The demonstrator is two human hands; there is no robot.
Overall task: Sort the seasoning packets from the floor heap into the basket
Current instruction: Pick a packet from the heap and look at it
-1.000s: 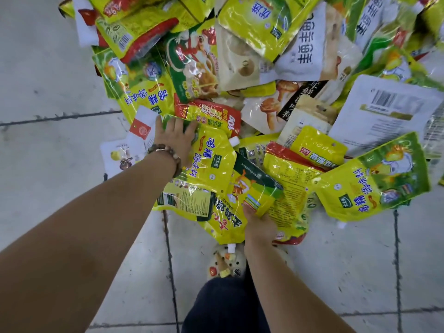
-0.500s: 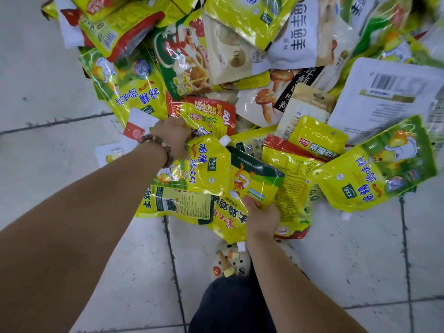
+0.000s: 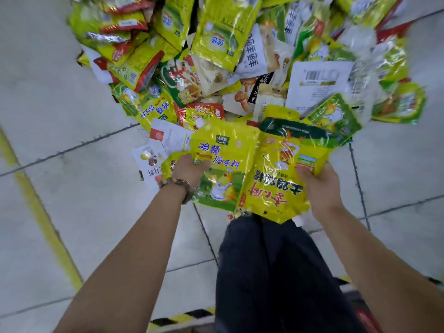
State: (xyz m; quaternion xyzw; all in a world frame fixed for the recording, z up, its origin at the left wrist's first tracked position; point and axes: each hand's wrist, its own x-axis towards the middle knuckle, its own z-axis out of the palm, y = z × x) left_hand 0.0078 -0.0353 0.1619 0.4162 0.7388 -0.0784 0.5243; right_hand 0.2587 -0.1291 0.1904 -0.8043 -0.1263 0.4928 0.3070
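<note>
Left hand (image 3: 189, 169) is clutching the blue-lettered yellow packet (image 3: 223, 162) at its left edge, fingers curled into the foil. A bead bracelet (image 3: 183, 186) is sitting on that wrist.

Right hand (image 3: 322, 186) is grasping the green-topped yellow packet (image 3: 276, 186) along its right edge, thumb pressing on the front. A white spout cap (image 3: 298, 221) is sticking out at the corner nearest me.

I am holding the two packets side by side with their inner edges overlapping, at the near edge of the heap (image 3: 240, 56) and partly over my dark trouser leg (image 3: 276, 272).

Writing: blue characters on the left packet are reading 鸡精 and 调味料, upside down to me, above a cartoon chicken on green. The right packet is showing red brush characters and a row of black ones, too smeared to read fully.

In the heap, most packets are yellow-green. A white packet (image 3: 317, 85) is lying back-up and showing a barcode. A red-banded packet (image 3: 201, 114) is lying just beyond my left packet, print blurred. A white sachet (image 3: 165, 138) with a red square logo is lying at the heap's near-left edge.

Surface: pale grey floor tiles (image 3: 60, 92) with dark grout lines. A worn yellow line (image 3: 40, 212) is running along the left side, and black-and-yellow striped tape (image 3: 182, 318) is crossing the bottom edge.
</note>
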